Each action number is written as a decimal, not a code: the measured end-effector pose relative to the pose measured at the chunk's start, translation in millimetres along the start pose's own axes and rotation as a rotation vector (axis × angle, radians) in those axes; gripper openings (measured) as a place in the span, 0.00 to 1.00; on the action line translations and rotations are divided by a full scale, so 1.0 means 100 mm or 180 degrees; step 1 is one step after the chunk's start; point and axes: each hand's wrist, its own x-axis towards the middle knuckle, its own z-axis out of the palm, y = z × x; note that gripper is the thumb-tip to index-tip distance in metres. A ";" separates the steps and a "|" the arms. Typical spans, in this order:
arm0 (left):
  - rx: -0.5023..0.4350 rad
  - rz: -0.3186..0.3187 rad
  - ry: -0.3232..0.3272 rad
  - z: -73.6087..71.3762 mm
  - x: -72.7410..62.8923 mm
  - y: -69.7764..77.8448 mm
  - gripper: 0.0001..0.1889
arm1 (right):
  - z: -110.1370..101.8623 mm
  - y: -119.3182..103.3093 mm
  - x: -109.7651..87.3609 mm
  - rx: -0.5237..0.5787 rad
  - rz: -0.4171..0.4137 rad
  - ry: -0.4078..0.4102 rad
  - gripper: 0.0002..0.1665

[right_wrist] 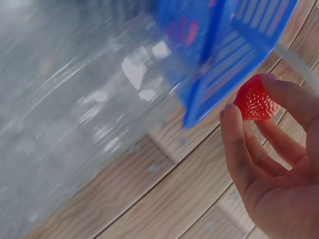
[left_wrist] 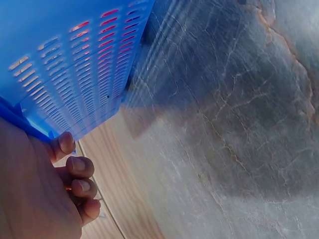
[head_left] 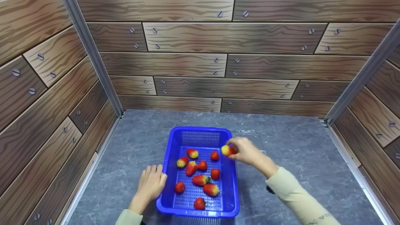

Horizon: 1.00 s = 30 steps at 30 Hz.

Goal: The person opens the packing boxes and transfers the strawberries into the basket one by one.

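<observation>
My right hand (head_left: 247,152) pinches a red and yellow strawberry (head_left: 227,150) over the right side of a blue plastic basket (head_left: 237,200). In the right wrist view, the thumb and fingertips hold that strawberry (right_wrist: 256,99), its red, dimpled end facing the camera. At the basket's left side, my left hand (head_left: 150,182) holds the rim, thumb at its edge. Seen from the left wrist, the curled fingers (left_wrist: 82,169) lie just outside and below the rim, beside the slotted wall. Several strawberries (head_left: 200,180) lie scattered on the basket's perforated floor, some all red, others yellow at one end.
The basket stands on a grey marbled tabletop (head_left: 134,134). Wood-plank-patterned walls (head_left: 187,64) enclose it at the back and both sides, with metal posts (head_left: 97,59) at the corners. A shiny transparent patch (head_left: 248,132) lies behind the right hand.
</observation>
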 end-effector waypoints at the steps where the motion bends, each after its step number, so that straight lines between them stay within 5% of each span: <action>1: 0.0002 0.0001 0.0003 0.00 0.00 0.00 0.08 | 0.05 -0.07 0.02 0.0015 -0.0023 -0.0039 0.24; 13: 0.0007 -0.0018 -0.0019 0.00 0.01 0.01 0.08 | 0.75 -0.56 0.09 0.0103 -0.0211 -0.0675 0.21; 30: -0.0027 -0.0041 -0.0063 -0.01 0.00 0.01 0.12 | 1.32 -0.54 -0.04 -0.0348 -0.0609 -0.0955 0.17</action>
